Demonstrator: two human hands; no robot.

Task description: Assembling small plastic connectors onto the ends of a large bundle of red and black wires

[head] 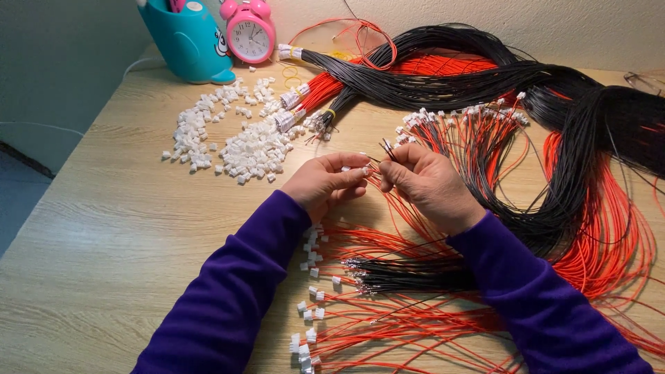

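Head view, looking down on a wooden desk (104, 242) where two hands meet at the middle. The left hand (324, 181) has its grip closed on a small white connector (365, 169), pinched at the fingertips. The right hand (424, 181) has its grip closed on thin wire ends (386, 147) (dark ones, poking up just above the fingers), held right beside the connector; whether they touch it cannot be told. Both arms wear purple sleeves (228, 305).

Under and near the hands lie loose red wires (415, 325) with a black wire bunch (415, 273) crossing them, and a column of white connectors (312, 277) at their left ends. To the far left a pile of loose white housings (242, 149) is spread on the desk. Thick black and red wire bundles (443, 73) sweep from the far middle round to the right edge. At the far left stand a teal holder (187, 41) and a pink alarm clock (249, 31).
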